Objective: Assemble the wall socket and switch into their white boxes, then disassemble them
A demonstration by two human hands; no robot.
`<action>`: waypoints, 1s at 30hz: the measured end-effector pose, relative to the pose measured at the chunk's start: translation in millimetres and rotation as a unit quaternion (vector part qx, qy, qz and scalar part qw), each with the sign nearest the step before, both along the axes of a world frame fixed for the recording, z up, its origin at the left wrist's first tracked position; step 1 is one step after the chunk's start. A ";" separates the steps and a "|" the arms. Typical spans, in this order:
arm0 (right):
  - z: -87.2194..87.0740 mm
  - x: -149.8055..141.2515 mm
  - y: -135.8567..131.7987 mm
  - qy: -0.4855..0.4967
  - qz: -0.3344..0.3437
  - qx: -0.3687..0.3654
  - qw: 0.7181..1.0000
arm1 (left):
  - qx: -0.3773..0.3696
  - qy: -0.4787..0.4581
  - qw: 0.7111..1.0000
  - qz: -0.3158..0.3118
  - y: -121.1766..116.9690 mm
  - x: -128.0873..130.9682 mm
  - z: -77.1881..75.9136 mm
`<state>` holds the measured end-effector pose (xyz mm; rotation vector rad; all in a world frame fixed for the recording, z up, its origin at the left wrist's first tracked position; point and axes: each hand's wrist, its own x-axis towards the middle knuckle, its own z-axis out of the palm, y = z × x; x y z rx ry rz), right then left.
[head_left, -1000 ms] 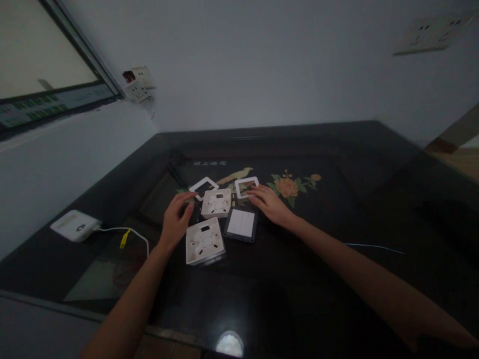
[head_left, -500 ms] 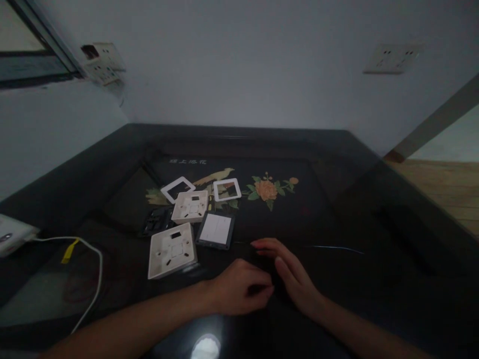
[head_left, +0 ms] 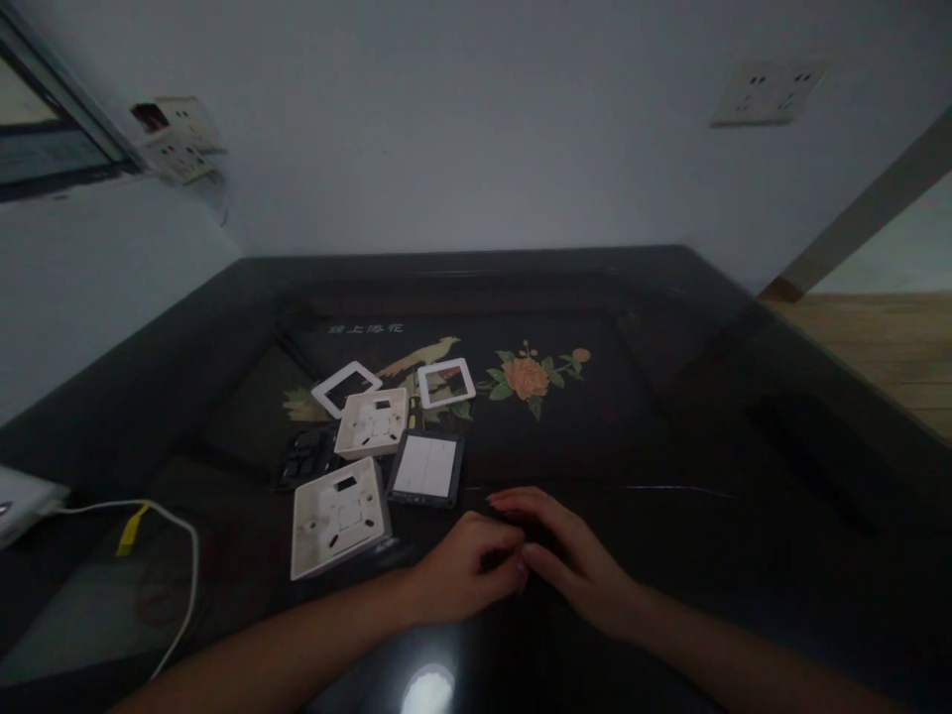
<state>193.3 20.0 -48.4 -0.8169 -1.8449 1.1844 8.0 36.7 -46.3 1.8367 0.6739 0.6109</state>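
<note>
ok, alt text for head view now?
A person's hands close together at a dark, flowered table; whether they hold anything is unclear. Ahead and left lie two white boxes, two white frames, a black part and a white-faced panel.

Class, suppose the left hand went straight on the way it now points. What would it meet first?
Most likely the right hand. The left hand points across at its thumb, and the two look very close; whether they touch is hard to tell in this dim view.

I see a black worktop (head_left: 565,436) patterned with an orange flower (head_left: 526,379) and yellowish bird (head_left: 425,354), off-white boxes (head_left: 357,516), a white-faced dark panel (head_left: 425,468), and a yellow tag (head_left: 130,533) at left.
</note>
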 end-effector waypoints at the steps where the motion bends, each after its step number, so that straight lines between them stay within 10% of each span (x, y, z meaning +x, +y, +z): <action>1: 0.0 -0.3 -0.1 -0.002 0.002 -0.002 1.000 | -0.003 -0.001 1.000 -0.001 -0.1 0.0 -0.3; 30: 6.3 -6.8 -4.6 -0.047 0.010 -0.027 0.998 | -0.034 0.032 0.999 0.009 -1.9 2.3 2.6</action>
